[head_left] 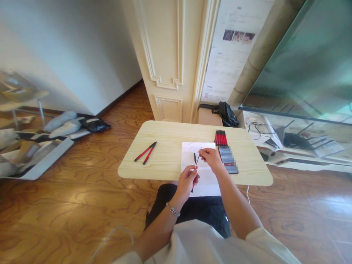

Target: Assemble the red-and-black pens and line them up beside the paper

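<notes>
My left hand (188, 179) is closed around a red pen barrel (193, 187) that pokes out below the fingers. My right hand (210, 157) pinches a thin pen refill (198, 157) that runs down toward the left hand. Both hands hover over a white sheet of paper (200, 152) on a small light wooden table (165, 154). A small black pen part (195, 158) lies on the paper by the refill.
Two red-and-black pens (145, 152) lie on the table's left. A row of red pens (220, 138) and their pack (228, 159) sit right of the paper. A black bag (227, 113) is behind the table; clutter (41, 143) lies on the floor at left.
</notes>
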A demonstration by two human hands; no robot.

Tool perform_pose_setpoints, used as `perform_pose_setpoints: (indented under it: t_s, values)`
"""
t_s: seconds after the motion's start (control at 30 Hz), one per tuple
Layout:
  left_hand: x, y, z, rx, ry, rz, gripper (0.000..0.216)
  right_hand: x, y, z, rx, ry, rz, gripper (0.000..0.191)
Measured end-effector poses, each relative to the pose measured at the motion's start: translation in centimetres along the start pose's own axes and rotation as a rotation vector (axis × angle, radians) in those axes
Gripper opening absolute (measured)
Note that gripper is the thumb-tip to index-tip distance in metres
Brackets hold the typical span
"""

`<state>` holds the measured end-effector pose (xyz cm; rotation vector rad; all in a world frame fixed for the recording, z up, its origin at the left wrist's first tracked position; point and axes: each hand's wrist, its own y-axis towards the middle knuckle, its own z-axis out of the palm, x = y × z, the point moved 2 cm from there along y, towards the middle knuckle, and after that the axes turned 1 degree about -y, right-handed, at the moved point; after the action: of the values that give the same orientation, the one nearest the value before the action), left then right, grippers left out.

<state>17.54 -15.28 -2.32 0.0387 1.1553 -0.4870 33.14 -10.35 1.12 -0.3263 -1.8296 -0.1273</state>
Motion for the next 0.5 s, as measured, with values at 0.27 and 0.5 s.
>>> perform_pose_setpoints:
  t_s: [0.27,0.5]
  values:
    - [-0.3,0.3,0.2,0.005,-0.031,-0.004,0.033,0.2,-1.4,1.2,0.105,-0.025,-0.002,0.032]
    - [0.1,0.0,0.1,0.012,-0.045,-0.03,0.032,0.1,1.1,-0.7,-0.066,-0.191,0.032,0.034]
